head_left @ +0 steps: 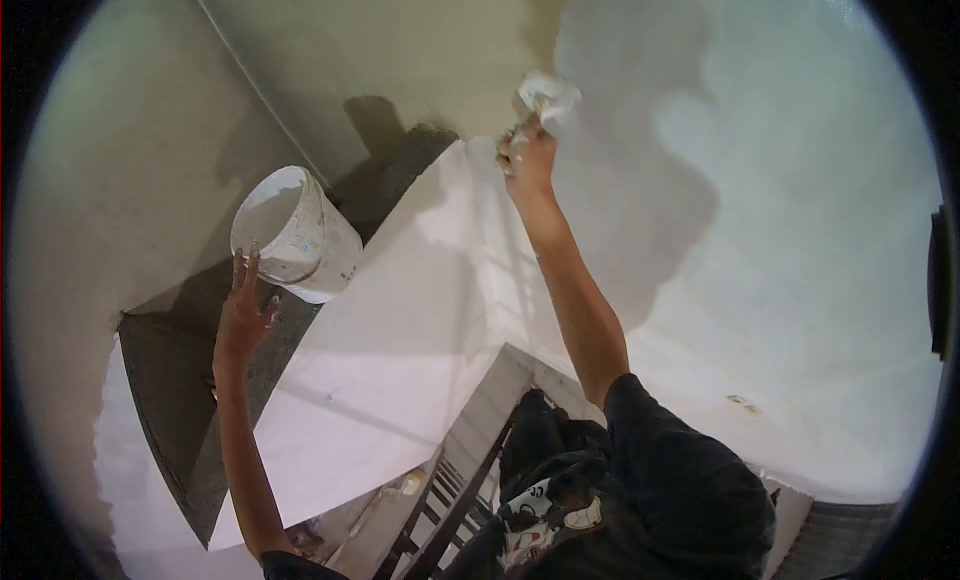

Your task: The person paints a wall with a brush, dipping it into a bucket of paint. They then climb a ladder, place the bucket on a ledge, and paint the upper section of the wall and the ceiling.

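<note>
My right hand point(530, 158) is closed at the wall, smeared with white. From its fingers sticks out a white-coated tool point(550, 96), too blurred to tell its kind, lying at the border between white and beige wall. My left hand point(246, 315) is at the near side of a white bucket point(325, 245), its fingers spread and two fingertips at the rim. The bucket is tilted, its mouth facing up and left, on a dark grey ledge point(290, 342). White smears cover its outside.
White-coated wall point(820, 230) lies to the right, beige wall point(430, 50) at the top. Below the ledge is a white slanted face point(370, 380). Far below are a dark railing point(450, 495) and a floor with several items. A dark object point(940, 280) is at the right edge.
</note>
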The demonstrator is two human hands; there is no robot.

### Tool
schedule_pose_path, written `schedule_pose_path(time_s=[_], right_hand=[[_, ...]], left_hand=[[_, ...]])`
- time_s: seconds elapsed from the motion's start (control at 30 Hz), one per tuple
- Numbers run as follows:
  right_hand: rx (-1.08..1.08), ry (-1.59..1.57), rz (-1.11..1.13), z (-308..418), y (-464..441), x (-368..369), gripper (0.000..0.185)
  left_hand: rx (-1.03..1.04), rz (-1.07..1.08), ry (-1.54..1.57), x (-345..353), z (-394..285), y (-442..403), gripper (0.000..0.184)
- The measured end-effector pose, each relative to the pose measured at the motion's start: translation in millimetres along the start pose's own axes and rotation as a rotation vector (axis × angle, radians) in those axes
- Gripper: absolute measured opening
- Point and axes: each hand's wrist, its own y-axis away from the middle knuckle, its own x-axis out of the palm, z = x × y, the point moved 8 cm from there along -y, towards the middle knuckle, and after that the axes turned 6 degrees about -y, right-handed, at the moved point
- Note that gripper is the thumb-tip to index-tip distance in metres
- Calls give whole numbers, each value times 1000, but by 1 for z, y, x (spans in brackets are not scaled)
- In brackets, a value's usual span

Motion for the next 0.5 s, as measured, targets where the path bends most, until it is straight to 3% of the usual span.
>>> schedule_pose_path(time_s=[0.13, 0.23, 0.33, 0.5], right_hand=[[-232, 348, 38, 20, 2, 20, 38], [-263, 409, 6, 9, -22, -18, 39], [-483, 662, -36, -4, -30, -79, 42], [-283, 886, -164, -78, -11, -206, 36]], left_hand=[[-14, 17, 56, 1, 0, 0, 79], [13, -1, 4, 0, 1, 0, 80], [37, -19, -27, -1, -2, 0, 81], [51, -36, 21, -1, -2, 0, 83]])
